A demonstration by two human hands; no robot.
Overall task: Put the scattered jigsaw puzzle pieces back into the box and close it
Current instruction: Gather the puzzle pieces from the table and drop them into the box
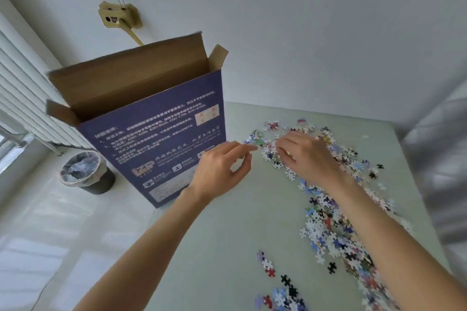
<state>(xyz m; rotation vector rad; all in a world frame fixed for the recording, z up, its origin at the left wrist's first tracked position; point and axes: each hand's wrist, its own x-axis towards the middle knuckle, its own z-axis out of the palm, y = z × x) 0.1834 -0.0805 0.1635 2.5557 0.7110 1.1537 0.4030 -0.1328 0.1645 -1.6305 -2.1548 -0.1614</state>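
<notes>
Puzzle pieces (326, 219) are lying scattered across the table (227, 247) from one to five o'clock of the open box (151, 134). I'm watching the right hand (308, 156) curling over a cluster while the left hand (222, 171), fingers loose, is reaching in; I'd scoop handfuls, not singles.

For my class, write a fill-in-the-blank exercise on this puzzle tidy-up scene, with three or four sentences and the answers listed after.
1. The purple box stands upright with its top flaps ____.
2. The puzzle pieces lie scattered on the pale green ____.
3. Both hands, the left hand and the right hand, reach to the pieces at the ____ end of the table.
4. On the floor beside the box stands a lined waste ____.

Answers: open; table; far; bin
</notes>
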